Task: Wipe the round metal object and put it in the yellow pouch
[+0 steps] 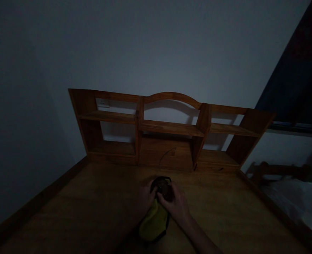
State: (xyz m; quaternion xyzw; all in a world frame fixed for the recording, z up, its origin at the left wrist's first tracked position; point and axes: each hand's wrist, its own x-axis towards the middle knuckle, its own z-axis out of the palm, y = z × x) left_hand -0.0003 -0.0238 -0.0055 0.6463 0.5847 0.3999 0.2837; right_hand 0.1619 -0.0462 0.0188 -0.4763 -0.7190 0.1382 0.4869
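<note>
The room is very dim. On the wooden desk (pixel 92 211) my left hand (pixel 145 199) and my right hand (pixel 177 206) close from either side around a small dark round object (pixel 162 187). A yellow-green cloth (pixel 154 223) with a dark edge hangs below the object, between my wrists. What the dark object is cannot be made out. Both hands have their fingers curled against it.
A wooden shelf unit (pixel 169 128) with several open compartments stands at the back of the desk against a pale wall. A white wall socket (pixel 103 103) shows behind its left part. To the right, beyond the desk edge, lies white bedding (pixel 299 201) and a wooden rail.
</note>
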